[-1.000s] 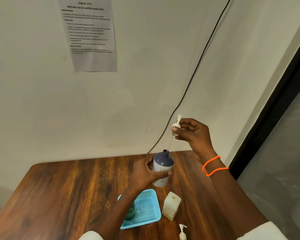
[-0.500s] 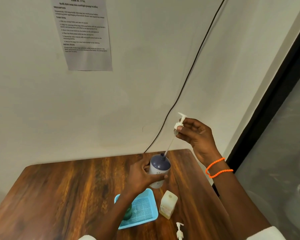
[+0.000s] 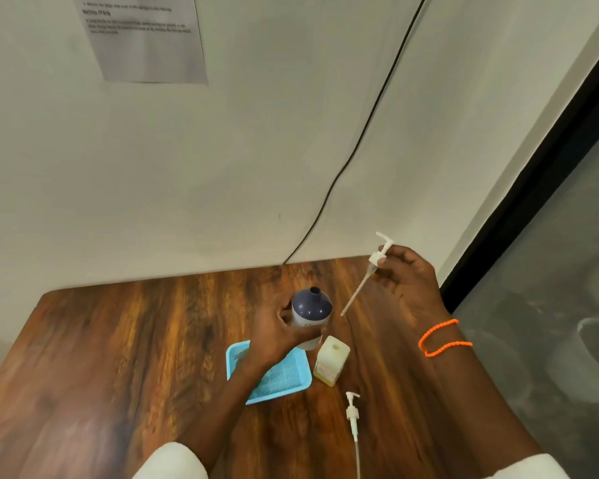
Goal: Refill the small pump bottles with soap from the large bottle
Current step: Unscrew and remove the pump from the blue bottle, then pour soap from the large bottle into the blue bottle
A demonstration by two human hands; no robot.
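Note:
My left hand (image 3: 277, 335) grips a small white bottle with a dark blue dome top (image 3: 311, 311), upright, its neck open. My right hand (image 3: 408, 285) pinches a white pump head (image 3: 377, 259) to the right of that bottle; its dip tube slants down-left, the tip clear of the neck. A square pale yellow bottle (image 3: 331, 364) stands uncapped just right of the blue tray (image 3: 287, 383). A second white pump (image 3: 353, 416) lies on the wooden table (image 3: 118, 340) nearer to me.
The blue mesh tray sits under my left forearm, something green in it mostly hidden. A black cable (image 3: 360, 133) runs down the wall to the table's back edge. A paper sheet (image 3: 146, 39) is taped on the wall. A dark door frame (image 3: 533, 174) stands right.
The pump's dip tube has come fully out of the dome-topped bottle and moved right. The camera has tilted down, showing more of the table.

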